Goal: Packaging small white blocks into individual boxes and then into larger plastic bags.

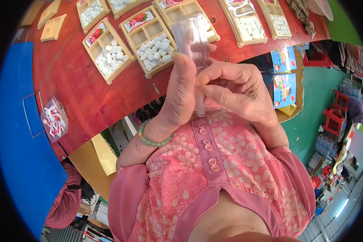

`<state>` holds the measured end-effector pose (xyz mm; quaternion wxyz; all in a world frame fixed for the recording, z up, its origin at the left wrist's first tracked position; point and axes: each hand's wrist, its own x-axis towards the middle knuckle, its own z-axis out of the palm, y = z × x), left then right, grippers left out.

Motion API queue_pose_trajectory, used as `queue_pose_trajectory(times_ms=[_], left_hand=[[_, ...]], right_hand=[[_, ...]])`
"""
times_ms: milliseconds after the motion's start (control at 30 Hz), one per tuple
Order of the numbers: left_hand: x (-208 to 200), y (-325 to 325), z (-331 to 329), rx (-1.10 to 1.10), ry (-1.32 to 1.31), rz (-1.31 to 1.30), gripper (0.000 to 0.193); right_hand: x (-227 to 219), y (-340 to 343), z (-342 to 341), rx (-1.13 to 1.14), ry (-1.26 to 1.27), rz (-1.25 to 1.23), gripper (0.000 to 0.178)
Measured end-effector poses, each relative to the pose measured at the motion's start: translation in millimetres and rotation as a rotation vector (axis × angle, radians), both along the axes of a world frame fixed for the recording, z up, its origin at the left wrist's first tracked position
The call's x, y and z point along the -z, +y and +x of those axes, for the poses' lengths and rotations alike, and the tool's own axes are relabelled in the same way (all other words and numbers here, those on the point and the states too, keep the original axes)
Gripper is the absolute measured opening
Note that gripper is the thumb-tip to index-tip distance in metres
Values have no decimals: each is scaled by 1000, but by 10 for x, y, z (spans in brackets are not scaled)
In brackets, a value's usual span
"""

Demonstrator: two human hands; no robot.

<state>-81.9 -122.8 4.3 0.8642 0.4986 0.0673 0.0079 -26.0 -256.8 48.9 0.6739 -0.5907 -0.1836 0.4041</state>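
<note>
A clear, shiny plastic piece (191, 34), perhaps a bag or a thin cover, stands upright between my hands above the table's front edge. My left hand (177, 90) grips it from the left, thumb up along its side and fingers partly behind it. Thumb and fingertips of my right hand (238, 90) are pinched together at its right edge. Just beyond my hands is a divided pale tray (152, 73) with white marshmallow-like pieces (155, 50) and a strawberry-printed packet (139, 21). A similar tray (109, 80) lies to its left; another behind the plastic is partly covered.
More filled trays (240, 42) line the red table (68, 84). Stacked pale trays (53, 27) are at the far left. A clear tub of printed packets (55, 120) is at the left edge, beside a blue surface (22, 133). Colourful blue boxes (284, 86) stand in a carton at right.
</note>
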Motion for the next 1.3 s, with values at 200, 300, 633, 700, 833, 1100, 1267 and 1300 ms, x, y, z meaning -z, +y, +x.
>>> queue_pose_trajectory(times_ms=[200,300,633,700,833,1100,1267,1300], left_hand=[[58,-40,-16,12,-178,131,96],[36,-144,24,-41,-362,243,95],[-67,9,94,-193,-74,-76,72],[-81,-14,76,-279,-37,-184,66],[-155,88,29,-302,72,-224,54],[-150,239,-112,-253,-57,-467,37],[-166,370,-181,-348,-73,-403,38],[-132,391,-199,-353,-83,-427,39]], right_hand=[[0,-52,-43,28,-247,-70,10],[15,-148,70,-77,-392,-71,8],[135,-187,341,-67,-31,242,8],[129,-179,391,-82,-20,230,9],[25,-153,410,-45,-61,172,13],[-98,-127,254,342,-466,65,23],[-570,-109,348,-191,-697,469,31],[-594,-12,350,-391,-522,673,35]])
